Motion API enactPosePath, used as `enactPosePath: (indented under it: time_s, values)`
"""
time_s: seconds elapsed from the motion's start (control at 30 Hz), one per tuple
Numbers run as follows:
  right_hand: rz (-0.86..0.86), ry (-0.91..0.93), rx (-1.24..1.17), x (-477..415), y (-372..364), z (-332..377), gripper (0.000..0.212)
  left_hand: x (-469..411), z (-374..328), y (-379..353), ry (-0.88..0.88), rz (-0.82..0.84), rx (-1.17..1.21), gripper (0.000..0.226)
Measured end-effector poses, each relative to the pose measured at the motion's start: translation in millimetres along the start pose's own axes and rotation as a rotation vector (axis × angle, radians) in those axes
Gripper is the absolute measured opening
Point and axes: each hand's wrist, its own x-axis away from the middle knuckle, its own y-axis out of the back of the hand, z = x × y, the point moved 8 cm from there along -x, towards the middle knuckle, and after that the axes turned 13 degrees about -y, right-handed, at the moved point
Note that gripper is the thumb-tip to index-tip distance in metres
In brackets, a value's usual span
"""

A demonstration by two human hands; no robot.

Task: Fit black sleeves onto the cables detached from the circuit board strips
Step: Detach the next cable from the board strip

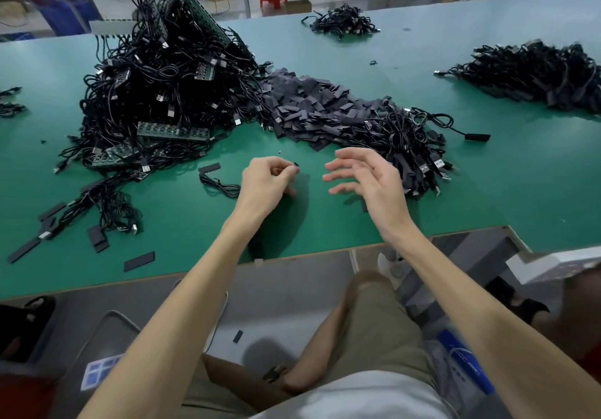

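Note:
My left hand (pixel 265 184) hovers over the green table (pixel 520 191) and pinches the small black end of a cable (pixel 295 165) between thumb and fingertips; the rest of that cable is hidden under the hand. My right hand (pixel 364 181) floats beside it, fingers spread and relaxed, holding nothing. A heap of flat black sleeves (pixel 312 106) lies just beyond both hands. To the left rises a big tangle of black cables on green circuit board strips (pixel 172 131). A sleeved cable (pixel 214 179) lies left of my left hand.
A pile of cables with USB plugs (pixel 413 148) sits right of my right hand. More cable piles lie at the far right (pixel 536 74) and at the back (pixel 341 22). Loose sleeves (pixel 139 261) are scattered near the front edge at left.

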Motion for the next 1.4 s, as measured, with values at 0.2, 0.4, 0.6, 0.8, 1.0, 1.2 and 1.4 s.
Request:
enactPosePath:
  time_s: [0.2, 0.4, 0.6, 0.8, 1.0, 1.2, 1.4]
  values:
    - [-0.207, 0.045, 0.081, 5, 23, 11, 0.023, 10, -13, -37, -0.101, 0.307, 0.122, 0.017]
    - [0.015, 0.137, 1.087, 30, 24, 0, 0.049, 8, 0, -41, 0.0, 0.324, 0.416, 0.015]
    - [0.047, 0.128, 1.157, 32, 16, -6, 0.045, 10, 1, -43, 0.013, 0.319, 0.428, 0.017]
    - [0.022, 0.151, 1.041, 16, 3, -2, 0.052, 13, -2, -40, -0.014, 0.275, 0.414, 0.019]
    - [0.002, 0.155, 0.806, -4, -25, 0, 0.047, 13, -8, -37, -0.048, 0.283, 0.369, 0.03]
    - [0.085, 0.288, 0.838, 4, -34, 1, 0.034, 12, -6, -38, -0.079, 0.266, 0.393, 0.015]
    - [0.112, 0.149, 0.668, -6, -30, -1, 0.038, 14, -5, -35, -0.09, 0.208, 0.385, 0.016]
